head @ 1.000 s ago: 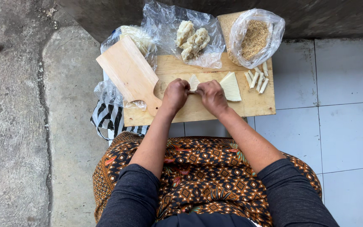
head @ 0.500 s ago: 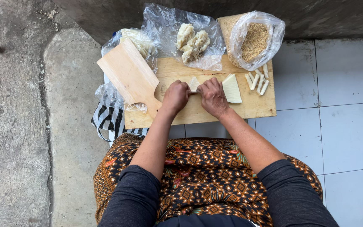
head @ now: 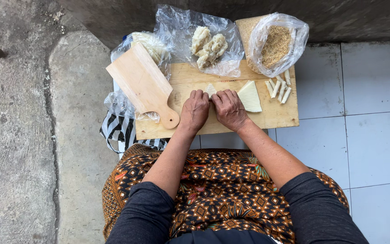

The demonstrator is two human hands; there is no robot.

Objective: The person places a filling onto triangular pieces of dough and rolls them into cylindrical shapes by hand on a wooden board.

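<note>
Low wooden table (head: 276,118) on tiled floor: a pale wrapper (head: 210,89) at its centre is pinched by left hand (head: 194,110) and right hand (head: 229,108), fingers curled narrow. Triangular wrappers (head: 250,96) and finished rolls (head: 278,87) are laid just right.

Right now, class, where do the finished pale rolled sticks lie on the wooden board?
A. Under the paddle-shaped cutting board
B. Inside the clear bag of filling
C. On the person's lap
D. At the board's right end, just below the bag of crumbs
D: the rolled sticks lie together at the right end of the wooden board, just below the bag of crumbs.
</note>
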